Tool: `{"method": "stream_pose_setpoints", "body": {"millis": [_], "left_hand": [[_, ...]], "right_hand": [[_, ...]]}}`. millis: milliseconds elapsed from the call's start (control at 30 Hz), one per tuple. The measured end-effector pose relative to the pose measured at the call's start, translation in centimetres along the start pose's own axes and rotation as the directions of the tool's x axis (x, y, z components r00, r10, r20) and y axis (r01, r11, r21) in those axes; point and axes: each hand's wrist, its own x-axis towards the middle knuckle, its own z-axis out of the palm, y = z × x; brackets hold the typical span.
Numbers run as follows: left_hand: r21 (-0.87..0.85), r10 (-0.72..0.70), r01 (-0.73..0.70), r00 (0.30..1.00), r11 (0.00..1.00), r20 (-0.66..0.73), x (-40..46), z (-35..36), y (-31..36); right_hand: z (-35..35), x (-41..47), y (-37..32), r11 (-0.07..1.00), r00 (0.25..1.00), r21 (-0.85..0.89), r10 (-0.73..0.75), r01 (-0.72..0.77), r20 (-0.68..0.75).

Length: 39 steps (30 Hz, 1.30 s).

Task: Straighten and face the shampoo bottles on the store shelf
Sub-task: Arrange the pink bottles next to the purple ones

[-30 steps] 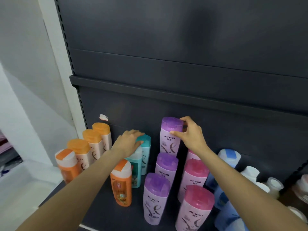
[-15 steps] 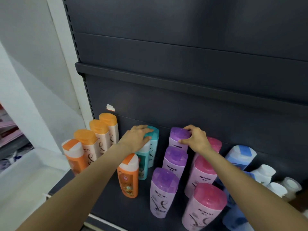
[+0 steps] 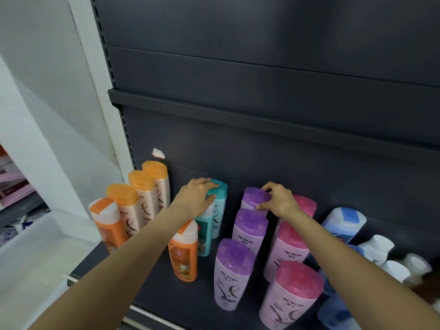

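Observation:
Shampoo bottles stand in rows on a dark shelf [image 3: 157, 291]. My right hand [image 3: 279, 201] grips the purple cap of the rear purple bottle [image 3: 254, 198], which stands at the back of the purple row. Two more purple bottles [image 3: 234, 270] stand in front of it. My left hand [image 3: 197, 196] rests curled on the top of a teal bottle [image 3: 217, 210] at the back. Pink-capped bottles [image 3: 291, 294] form a row to the right. Orange-capped bottles [image 3: 133, 203] line up on the left, and one orange bottle [image 3: 183, 256] stands under my left forearm.
Blue bottles [image 3: 342, 225] and white-capped bottles [image 3: 378, 248] crowd the right end of the shelf. An upper shelf lip [image 3: 238, 115] juts out above. A white bin [image 3: 35, 253] sits to the left below a white wall post.
My right hand has lowered the rear purple bottle from the air onto the shelf at the back of its row. My left hand stays on the teal bottle.

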Motion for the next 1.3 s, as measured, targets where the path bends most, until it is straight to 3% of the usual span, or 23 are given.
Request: {"method": "stream_pose_setpoints", "body": {"millis": [133,300,467,667,833,1033,1300], "left_hand": [[-0.076,0.064,-0.067,0.997,0.995,-0.051,-0.9,-0.5,1.4],[-0.2,0.179,-0.196,0.979,0.96,-0.098,-3.4,-1.0,3.6],[-0.242,0.314,-0.317,0.948,0.917,-0.051,-5.1,-1.2,4.5],[-0.235,0.363,-0.362,0.931,0.902,-0.042,-7.6,0.1,4.4],[-0.164,0.403,-0.405,0.914,0.899,-0.044,-9.7,1.7,4.8],[-0.016,0.409,-0.41,0.911,0.912,-0.05,-11.0,1.4,6.3],[-0.005,0.281,-0.281,0.959,0.96,-0.034,-12.8,1.3,8.5]], "right_hand": [[-0.5,-0.9,-0.2,1.0,1.0,0.022,-0.005,0.005,-0.012],[-1.6,-4.8,-0.2,0.987,0.981,0.151,-0.019,0.049,-0.195],[-1.8,-10.3,0.2,0.986,0.957,0.154,-0.024,0.071,-0.289],[-0.5,-16.2,1.0,0.997,0.978,-0.068,-0.042,0.029,-0.203],[0.5,-18.3,1.4,0.994,0.984,-0.062,0.079,-0.09,-0.157],[0.3,-19.3,1.5,0.981,0.993,-0.171,0.073,-0.088,-0.093],[-0.5,-20.7,3.1,1.0,0.986,-0.006,0.023,-0.025,-0.162]]}}
